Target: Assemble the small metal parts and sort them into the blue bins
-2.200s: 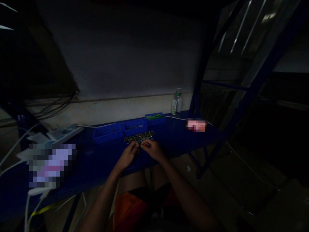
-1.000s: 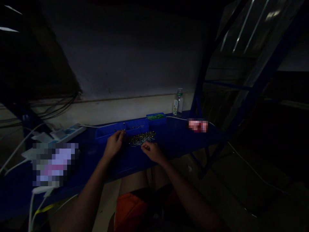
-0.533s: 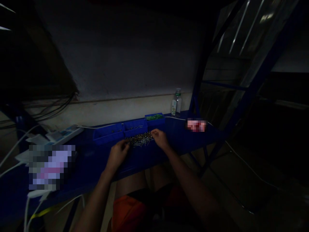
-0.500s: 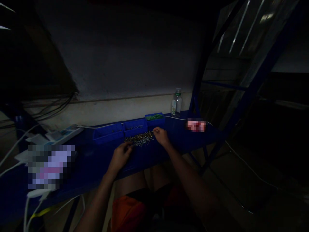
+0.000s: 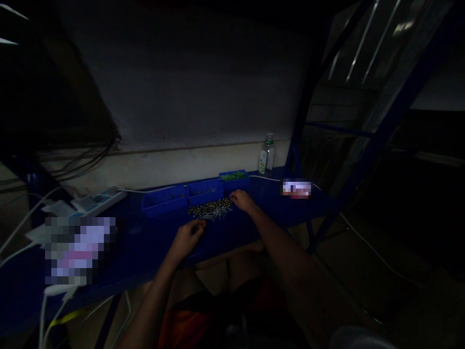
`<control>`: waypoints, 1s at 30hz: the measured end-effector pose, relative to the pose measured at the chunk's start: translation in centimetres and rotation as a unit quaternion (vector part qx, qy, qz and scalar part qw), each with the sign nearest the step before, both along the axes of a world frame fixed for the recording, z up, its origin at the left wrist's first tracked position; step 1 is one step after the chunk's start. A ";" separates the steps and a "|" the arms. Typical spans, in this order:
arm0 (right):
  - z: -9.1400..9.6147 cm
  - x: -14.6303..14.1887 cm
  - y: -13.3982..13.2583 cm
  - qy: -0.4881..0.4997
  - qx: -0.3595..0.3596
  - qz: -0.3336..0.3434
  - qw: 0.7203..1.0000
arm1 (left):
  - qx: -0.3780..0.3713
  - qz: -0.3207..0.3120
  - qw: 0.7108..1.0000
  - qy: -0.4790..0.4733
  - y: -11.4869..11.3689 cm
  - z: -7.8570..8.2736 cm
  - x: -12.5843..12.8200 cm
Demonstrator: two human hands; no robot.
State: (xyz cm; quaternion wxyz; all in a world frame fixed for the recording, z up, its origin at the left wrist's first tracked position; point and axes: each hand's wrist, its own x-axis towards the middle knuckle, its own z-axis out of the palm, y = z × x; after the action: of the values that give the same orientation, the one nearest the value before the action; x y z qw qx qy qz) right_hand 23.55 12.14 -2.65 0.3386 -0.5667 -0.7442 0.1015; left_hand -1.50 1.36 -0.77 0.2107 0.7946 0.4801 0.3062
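A pile of small brass-coloured pieces (image 5: 207,208) lies on the blue table, with thin silver pins, screws or nails (image 5: 219,214), along its near side. My right hand (image 5: 243,200) is at the pile's right end, thumb and fingertips pinched together at the brass pieces. Just in front of the pile, on the near left, my left hand (image 5: 187,238) has its fingers curled and thumb drawn in. Whatever either hand holds is too small and dark to make out.
Behind the pile stand a left blue bin (image 5: 164,201), a middle blue bin (image 5: 204,192) with a few silver pieces, and a bin of green items (image 5: 234,178). A clear bottle (image 5: 267,157) stands by the wall. A power strip (image 5: 96,206) and cables lie left.
My left hand has moved slightly right and towards me, off the edge of the silver pieces. My right hand stays at the pile's right end. My legs have shifted under the table.
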 end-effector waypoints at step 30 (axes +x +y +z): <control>-0.4 -6.0 -10.5 0.103 -0.012 0.136 0.985 | 0.055 -0.039 0.996 0.060 0.1 0.0 1.4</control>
State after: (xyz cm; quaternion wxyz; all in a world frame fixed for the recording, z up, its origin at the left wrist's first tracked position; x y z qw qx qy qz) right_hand 17.55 1.62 -3.03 0.3894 -0.4507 -0.7744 0.2134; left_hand -0.09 1.43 -0.78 0.1493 0.8398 0.4431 0.2760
